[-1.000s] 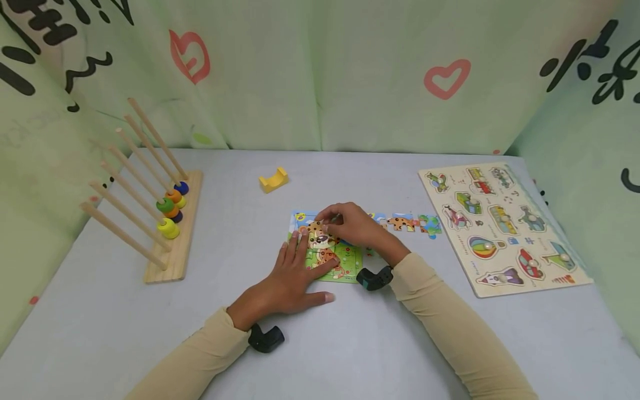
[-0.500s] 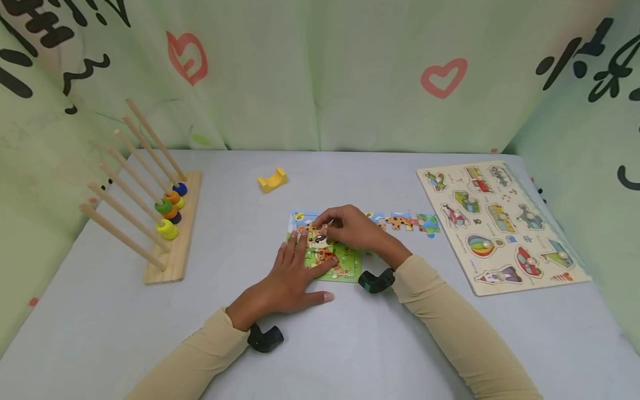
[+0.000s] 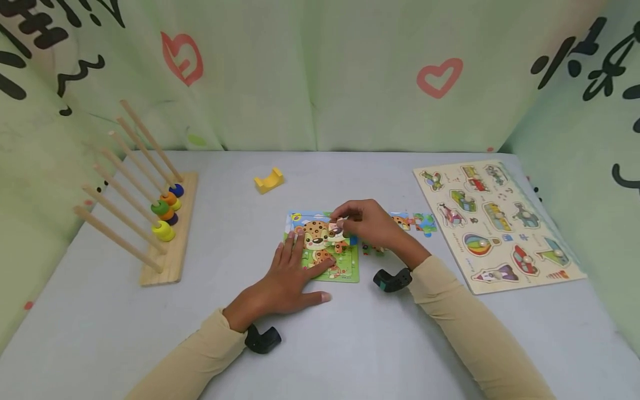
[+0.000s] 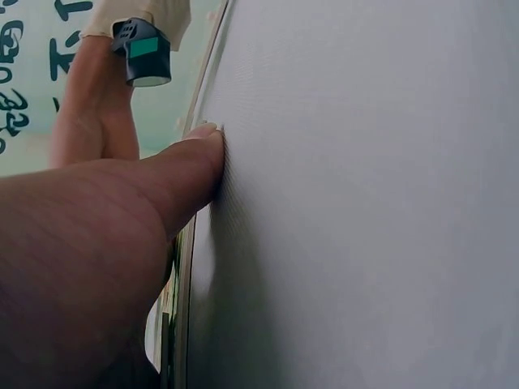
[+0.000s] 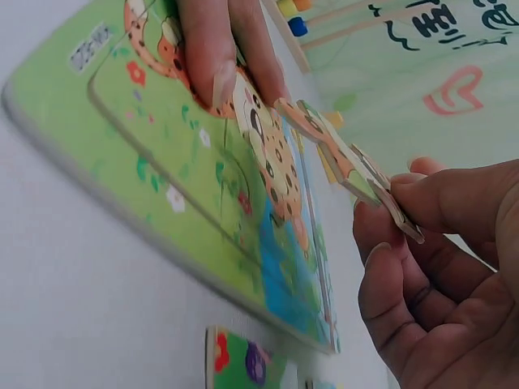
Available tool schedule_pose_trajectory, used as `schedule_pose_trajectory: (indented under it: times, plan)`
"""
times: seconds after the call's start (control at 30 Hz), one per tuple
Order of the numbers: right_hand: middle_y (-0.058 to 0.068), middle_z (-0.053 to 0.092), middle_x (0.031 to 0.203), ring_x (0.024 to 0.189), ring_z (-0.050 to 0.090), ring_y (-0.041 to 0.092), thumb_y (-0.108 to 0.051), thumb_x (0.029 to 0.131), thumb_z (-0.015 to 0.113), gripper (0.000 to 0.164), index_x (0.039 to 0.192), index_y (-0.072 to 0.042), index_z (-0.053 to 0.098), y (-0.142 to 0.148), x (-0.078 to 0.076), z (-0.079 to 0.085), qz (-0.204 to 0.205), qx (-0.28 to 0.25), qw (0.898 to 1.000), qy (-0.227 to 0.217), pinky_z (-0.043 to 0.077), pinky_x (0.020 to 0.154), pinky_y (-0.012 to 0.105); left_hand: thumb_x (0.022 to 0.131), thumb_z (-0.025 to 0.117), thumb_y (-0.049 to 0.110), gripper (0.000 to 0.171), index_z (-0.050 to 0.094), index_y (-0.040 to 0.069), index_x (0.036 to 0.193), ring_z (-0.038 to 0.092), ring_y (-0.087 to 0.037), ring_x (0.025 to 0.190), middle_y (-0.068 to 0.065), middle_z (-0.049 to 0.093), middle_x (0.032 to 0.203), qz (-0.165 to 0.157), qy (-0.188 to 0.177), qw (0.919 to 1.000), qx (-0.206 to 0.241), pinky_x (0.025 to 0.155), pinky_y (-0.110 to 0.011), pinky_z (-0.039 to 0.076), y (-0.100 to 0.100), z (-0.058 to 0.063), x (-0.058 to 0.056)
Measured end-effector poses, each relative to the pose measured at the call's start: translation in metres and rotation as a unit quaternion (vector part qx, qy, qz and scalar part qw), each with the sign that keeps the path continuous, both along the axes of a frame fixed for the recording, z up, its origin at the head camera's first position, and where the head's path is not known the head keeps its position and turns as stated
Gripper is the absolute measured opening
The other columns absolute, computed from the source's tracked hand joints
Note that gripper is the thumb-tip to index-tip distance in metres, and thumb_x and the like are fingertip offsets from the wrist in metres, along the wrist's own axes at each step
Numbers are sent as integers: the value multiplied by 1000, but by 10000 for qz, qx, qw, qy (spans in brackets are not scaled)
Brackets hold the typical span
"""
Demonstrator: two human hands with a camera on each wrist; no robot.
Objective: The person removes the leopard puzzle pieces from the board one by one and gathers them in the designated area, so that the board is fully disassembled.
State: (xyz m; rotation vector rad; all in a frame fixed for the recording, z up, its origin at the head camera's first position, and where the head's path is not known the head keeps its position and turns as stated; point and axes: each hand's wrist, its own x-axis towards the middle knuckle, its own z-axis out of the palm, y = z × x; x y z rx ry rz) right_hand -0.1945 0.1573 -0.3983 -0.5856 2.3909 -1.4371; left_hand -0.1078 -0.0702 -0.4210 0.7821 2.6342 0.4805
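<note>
My left hand [image 3: 285, 283] lies spread on the lower left of a small leopard puzzle board [image 3: 352, 272], its fingertips resting on the picture. In the left wrist view its thumb [image 4: 190, 174] is stretched out over the white tabletop. My right hand [image 3: 372, 225] is above the board's upper right side. Its thumb and fingers pinch a thin wooden puzzle piece [image 5: 336, 154], tilted and lifted off the board; a second piece seems to overlap it, though I cannot tell for sure. The leopard's face [image 3: 315, 233] shows on the board between both hands.
Loose puzzle pieces [image 3: 425, 223] lie right of the board, partly behind my right hand. A wooden peg stand [image 3: 172, 266] with coloured beads stands at left. A yellow curved block [image 3: 270, 180] lies farther back. At right is a larger picture peg board [image 3: 480, 222].
My right hand has shifted to the right with the puzzle piece, uncovering more of the leopard's face. The left hand stays on the board. The head view has turned slightly.
</note>
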Motion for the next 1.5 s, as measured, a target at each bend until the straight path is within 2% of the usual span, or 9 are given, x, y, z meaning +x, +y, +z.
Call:
schedule_pose_trajectory:
  times: [0.17, 0.33, 0.5, 0.8, 1.0, 1.23, 1.5]
  plan:
    - [8, 68, 106, 87, 66, 20, -10, 98, 59, 17, 110, -6, 69, 11, 2, 1, -184, 183, 9996, 122, 51, 80, 39, 91, 55, 61, 68, 35, 37, 151, -21, -41, 142, -25, -17, 157, 11, 42, 10000, -4, 112, -58, -3, 0, 0, 0]
    - [9, 69, 104, 90, 66, 22, -10, 98, 59, 17, 111, -3, 68, 20, 4, 1, -214, 99, 9997, 112, 51, 79, 39, 91, 54, 62, 68, 34, 37, 151, -22, -41, 142, -25, -17, 157, -11, 18, 10000, 40, 112, -57, -3, 0, -1, -1]
    - [9, 70, 101, 85, 67, 22, -9, 97, 59, 16, 108, -4, 69, 30, 5, -1, -356, 224, 9989, 213, 52, 72, 38, 91, 55, 61, 69, 34, 36, 151, -21, -41, 142, -24, -17, 157, -4, -5, 10000, 34, 112, -58, -3, 0, -2, 0]
    - [11, 70, 104, 85, 67, 23, -10, 97, 60, 17, 110, -1, 67, 53, 9, 1, -642, 275, 9976, 18, 53, 73, 36, 90, 55, 61, 69, 34, 37, 151, -20, -41, 142, -24, -15, 158, 19, 57, 10000, 28, 112, -58, -3, 1, -2, 0]
    - [12, 68, 105, 92, 65, 23, -10, 96, 61, 19, 113, -1, 67, 72, 13, 1, -868, 678, 9938, -173, 51, 78, 33, 90, 56, 60, 68, 35, 37, 151, -20, -41, 142, -24, -15, 158, 0, 102, 9999, 66, 112, -58, -3, 0, -2, 1]
    - [12, 68, 107, 101, 64, 25, -16, 96, 63, 23, 115, -3, 66, 93, 20, 0, -1028, 1022, 9892, -206, 49, 81, 34, 90, 57, 60, 68, 35, 37, 151, -20, -40, 142, -24, -15, 158, 6, 62, 10000, 41, 112, -57, -3, 0, -2, 1]
    - [11, 68, 102, 95, 62, 25, -10, 95, 63, 22, 114, 0, 66, 104, 20, -9, -969, 1203, 9880, -64, 49, 75, 29, 90, 57, 59, 68, 36, 36, 151, -19, -41, 142, -24, -13, 158, -2, 55, 9999, 106, 112, -57, -3, 0, -2, 1]
